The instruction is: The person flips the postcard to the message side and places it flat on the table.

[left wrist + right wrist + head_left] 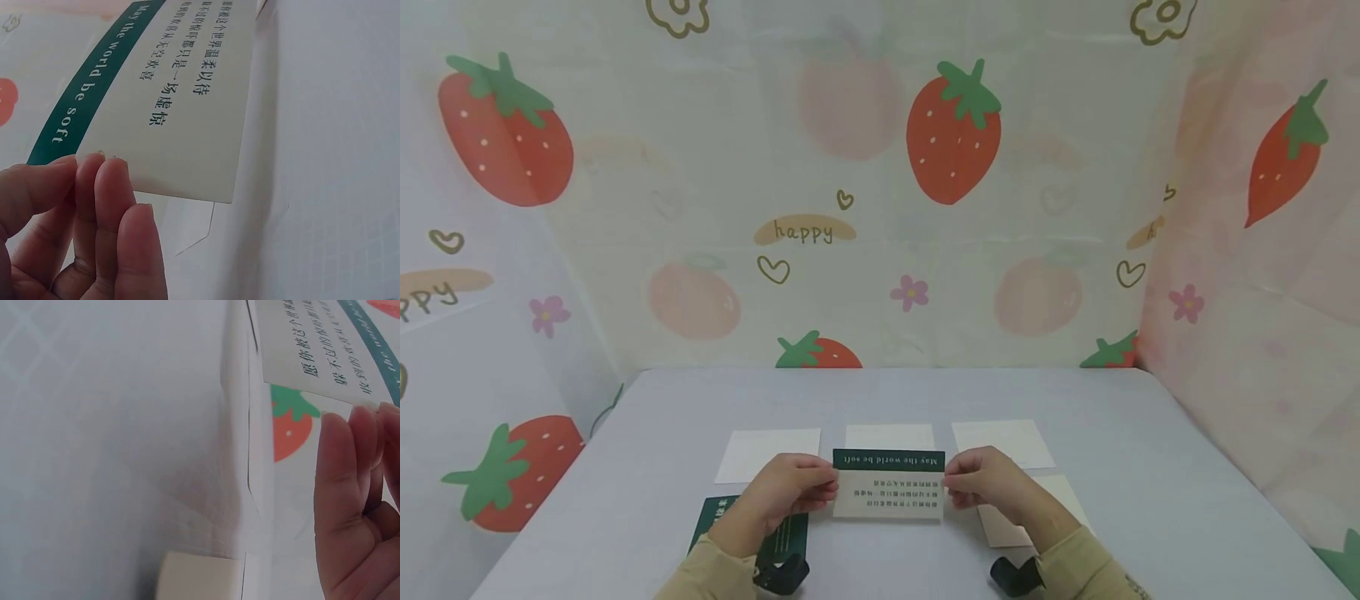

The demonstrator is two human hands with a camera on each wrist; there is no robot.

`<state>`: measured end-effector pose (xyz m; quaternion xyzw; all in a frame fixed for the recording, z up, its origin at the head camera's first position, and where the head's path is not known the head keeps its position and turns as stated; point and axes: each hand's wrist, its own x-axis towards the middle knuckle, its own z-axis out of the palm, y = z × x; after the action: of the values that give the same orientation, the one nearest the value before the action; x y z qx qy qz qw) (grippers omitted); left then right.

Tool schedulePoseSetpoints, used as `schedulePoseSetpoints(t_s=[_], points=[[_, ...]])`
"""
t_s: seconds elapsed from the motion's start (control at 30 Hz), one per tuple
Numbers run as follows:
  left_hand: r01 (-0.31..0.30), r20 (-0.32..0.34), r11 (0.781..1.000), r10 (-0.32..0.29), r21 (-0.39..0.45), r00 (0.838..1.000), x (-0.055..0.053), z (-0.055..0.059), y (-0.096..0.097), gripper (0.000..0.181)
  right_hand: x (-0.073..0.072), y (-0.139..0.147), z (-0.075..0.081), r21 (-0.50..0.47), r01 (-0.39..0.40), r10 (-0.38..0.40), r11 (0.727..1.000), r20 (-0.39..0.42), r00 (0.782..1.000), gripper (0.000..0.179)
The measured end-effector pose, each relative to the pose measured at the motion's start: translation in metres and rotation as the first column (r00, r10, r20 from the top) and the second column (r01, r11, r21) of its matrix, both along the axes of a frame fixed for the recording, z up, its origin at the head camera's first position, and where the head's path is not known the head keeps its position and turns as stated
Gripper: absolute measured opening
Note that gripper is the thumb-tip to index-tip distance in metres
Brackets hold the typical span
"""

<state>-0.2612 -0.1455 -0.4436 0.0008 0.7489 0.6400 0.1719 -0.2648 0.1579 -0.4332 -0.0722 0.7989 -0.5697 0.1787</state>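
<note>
Between both hands a cream card with a dark green band is held up above the table, its print upside down in the head view. The band reads "May the world be soft", and lines of Chinese text run across the cream part. My left hand pinches one short edge between thumb and fingers. At the opposite short edge my right hand pinches the card the same way. In the left wrist view the left fingertips meet the card near its green band. The right wrist view shows only part of the card.
Three pale cards lie in a row further back: left, middle and right. A cream card lies beneath the right forearm. Dark green printed cards lie under the left wrist. Strawberry-patterned cloth surrounds the white table.
</note>
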Motion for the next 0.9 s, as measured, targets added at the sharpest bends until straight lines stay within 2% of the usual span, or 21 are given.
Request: schedulePoseSetpoints(t_s=[0.6, 0.9], points=[[0.000, 0.012, 0.999, -0.001, 0.044, 1.000, -0.0008, 0.0012, -0.0036, 0.025, 0.0000, 0.0018, -0.0028, -0.094, -0.042, 0.043, 0.995, 0.008, 0.999, 0.014], [-0.003, 0.008, 0.998, 0.002, 0.062, 1.000, 0.0003, 0.0016, -0.0029, 0.021, -0.0009, 0.0041, -0.0050, -0.128, -0.082, 0.082, 0.988, -0.009, 0.997, 0.022]])
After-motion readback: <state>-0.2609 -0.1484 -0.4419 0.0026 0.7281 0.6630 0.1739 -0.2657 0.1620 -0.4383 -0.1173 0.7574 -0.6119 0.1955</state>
